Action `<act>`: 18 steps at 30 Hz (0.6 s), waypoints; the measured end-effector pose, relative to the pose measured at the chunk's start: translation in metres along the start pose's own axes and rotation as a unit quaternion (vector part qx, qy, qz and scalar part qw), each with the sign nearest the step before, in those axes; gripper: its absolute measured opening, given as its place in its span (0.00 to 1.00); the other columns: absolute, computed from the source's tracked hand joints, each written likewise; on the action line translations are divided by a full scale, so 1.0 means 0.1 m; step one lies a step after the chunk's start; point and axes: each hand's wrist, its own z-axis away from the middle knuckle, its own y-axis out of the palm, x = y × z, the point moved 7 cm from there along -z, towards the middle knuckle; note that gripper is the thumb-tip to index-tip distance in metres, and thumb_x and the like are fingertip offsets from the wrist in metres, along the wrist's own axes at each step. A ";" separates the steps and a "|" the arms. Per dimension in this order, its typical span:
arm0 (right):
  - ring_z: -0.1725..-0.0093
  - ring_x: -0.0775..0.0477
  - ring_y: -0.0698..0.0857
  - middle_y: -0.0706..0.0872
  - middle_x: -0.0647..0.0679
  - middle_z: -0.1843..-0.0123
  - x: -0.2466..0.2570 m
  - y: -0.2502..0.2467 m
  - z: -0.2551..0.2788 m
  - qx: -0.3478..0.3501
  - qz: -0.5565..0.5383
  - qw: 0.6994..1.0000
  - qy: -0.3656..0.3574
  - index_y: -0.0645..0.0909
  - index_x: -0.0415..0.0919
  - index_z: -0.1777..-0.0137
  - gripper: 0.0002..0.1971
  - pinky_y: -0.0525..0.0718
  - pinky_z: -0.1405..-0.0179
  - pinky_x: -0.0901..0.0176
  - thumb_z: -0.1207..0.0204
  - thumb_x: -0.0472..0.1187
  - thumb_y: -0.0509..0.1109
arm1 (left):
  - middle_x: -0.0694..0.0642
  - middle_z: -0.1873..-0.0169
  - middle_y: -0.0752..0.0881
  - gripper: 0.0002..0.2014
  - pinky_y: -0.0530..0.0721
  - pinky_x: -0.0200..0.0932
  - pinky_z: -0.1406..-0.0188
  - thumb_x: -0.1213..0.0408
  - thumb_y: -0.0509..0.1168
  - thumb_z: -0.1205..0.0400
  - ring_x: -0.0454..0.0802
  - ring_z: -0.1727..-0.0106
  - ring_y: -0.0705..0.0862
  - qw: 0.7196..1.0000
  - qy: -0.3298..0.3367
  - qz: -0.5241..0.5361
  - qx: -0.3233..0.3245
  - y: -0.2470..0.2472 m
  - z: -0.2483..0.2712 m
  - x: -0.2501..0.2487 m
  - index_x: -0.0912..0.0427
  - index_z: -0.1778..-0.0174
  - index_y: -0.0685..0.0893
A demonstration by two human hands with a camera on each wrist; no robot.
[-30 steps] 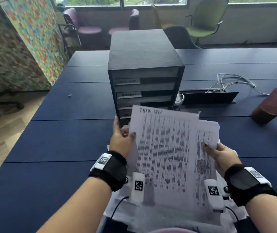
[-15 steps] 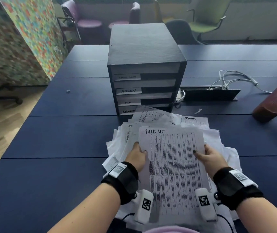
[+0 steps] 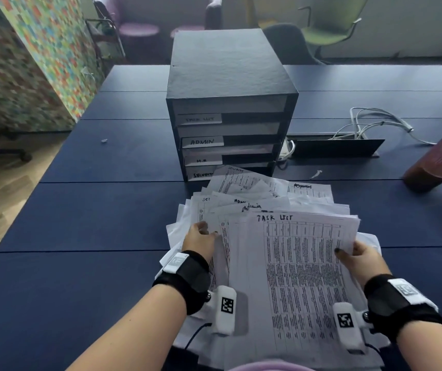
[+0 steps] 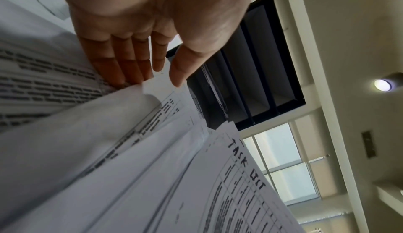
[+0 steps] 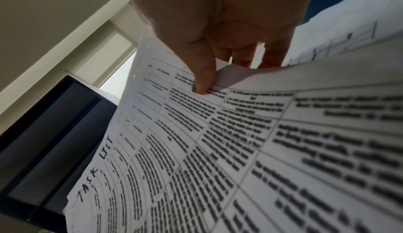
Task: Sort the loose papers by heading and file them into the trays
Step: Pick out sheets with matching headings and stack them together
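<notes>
White paper under both hands. Right hand (image 3: 361,257) pinching the right edge of the "TASK LIST" sheet (image 3: 300,277), thumb (image 5: 201,74) pressed on the printed table, fingers curled beneath. Left hand (image 3: 198,241) spread flat, fingers (image 4: 122,67) straight and together, resting on the left side of the loose paper pile (image 3: 241,207) just beside that sheet. Black wrist straps and white tagged camera units on both forearms.

Fanned out beyond the hands: many overlapping sheets, printed tables with handwritten headings, among them "ADMIN" and another starting "SE"; others too blurred to read. Far edge of the pile reaching up to, and covering part of, the bottom tray's front.

Standing just behind the pile on the dark blue worktop (image 3: 80,223): black four-tier tray unit (image 3: 227,84), openings facing the person. White labels on the tray fronts, top to bottom: "TASK LIST" (image 3: 199,119), "ADMIN" (image 3: 202,141), "H.R" (image 3: 202,161), and a partly hidden one beginning "SE" (image 3: 201,174). Pale sheets visible lying inside the trays; how many, cannot tell.

Right of the unit: open black cable hatch (image 3: 335,147) with white cables (image 3: 375,124) spilling out, and a ribbed reddish-brown tumbler (image 3: 439,159) at the worktop's right edge. Green chair (image 3: 332,22) and purple chairs beyond.
</notes>
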 end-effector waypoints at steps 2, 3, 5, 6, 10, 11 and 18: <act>0.61 0.58 0.87 0.87 0.42 0.50 -0.06 0.06 -0.01 0.024 -0.034 0.999 0.005 0.81 0.32 0.43 0.11 0.84 0.57 0.68 0.23 0.25 0.66 | 0.54 0.48 0.83 0.13 0.79 0.43 0.42 0.69 0.64 0.19 0.55 0.44 0.82 0.999 0.016 -0.021 0.019 0.05 0.01 -0.05 0.58 0.38 0.79; 0.64 0.63 0.87 0.88 0.45 0.54 -0.09 0.08 -0.02 0.031 -0.053 0.998 0.010 0.81 0.33 0.43 0.11 0.84 0.58 0.73 0.23 0.25 0.65 | 0.55 0.53 0.83 0.08 0.78 0.42 0.48 0.69 0.61 0.18 0.56 0.49 0.82 0.997 0.039 -0.055 0.033 0.10 0.02 -0.09 0.59 0.44 0.81; 0.63 0.61 0.88 0.91 0.54 0.60 -0.15 0.11 -0.05 0.036 -0.091 0.995 0.023 0.82 0.34 0.44 0.10 0.85 0.51 0.67 0.23 0.26 0.66 | 0.57 0.63 0.79 0.07 0.72 0.41 0.61 0.71 0.57 0.17 0.53 0.58 0.76 0.991 0.082 -0.094 0.058 0.21 0.07 -0.16 0.61 0.58 0.78; 0.59 0.56 0.89 0.91 0.54 0.61 -0.17 0.12 -0.07 0.038 -0.102 0.994 0.025 0.83 0.35 0.46 0.10 0.85 0.45 0.59 0.23 0.27 0.66 | 0.57 0.64 0.77 0.08 0.70 0.39 0.64 0.73 0.55 0.17 0.52 0.60 0.74 0.988 0.099 -0.093 0.076 0.26 0.11 -0.18 0.61 0.59 0.77; 0.56 0.52 0.89 0.91 0.46 0.51 -0.22 0.15 -0.10 0.055 -0.177 0.982 0.026 0.85 0.42 0.51 0.15 0.86 0.47 0.57 0.36 0.45 0.81 | 0.50 0.51 0.85 0.13 0.75 0.21 0.57 0.69 0.55 0.14 0.44 0.50 0.82 0.981 0.089 -0.003 0.175 0.42 0.25 -0.27 0.53 0.47 0.85; 0.56 0.53 0.90 0.92 0.46 0.52 -0.25 0.16 -0.12 0.062 -0.192 0.979 0.027 0.85 0.42 0.51 0.29 0.87 0.49 0.60 0.51 0.55 0.86 | 0.49 0.46 0.85 0.12 0.76 0.25 0.48 0.62 0.56 0.13 0.45 0.45 0.82 0.979 0.072 0.004 0.192 0.43 0.27 -0.28 0.54 0.42 0.85; 0.60 0.59 0.90 0.92 0.52 0.60 -0.22 0.22 -0.12 0.090 -0.252 0.963 0.023 0.82 0.41 0.50 0.31 0.85 0.63 0.72 0.55 0.47 0.89 | 0.58 0.43 0.85 0.17 0.78 0.44 0.40 0.53 0.61 0.17 0.58 0.38 0.81 0.981 0.089 -0.149 0.087 0.22 0.13 -0.22 0.62 0.44 0.85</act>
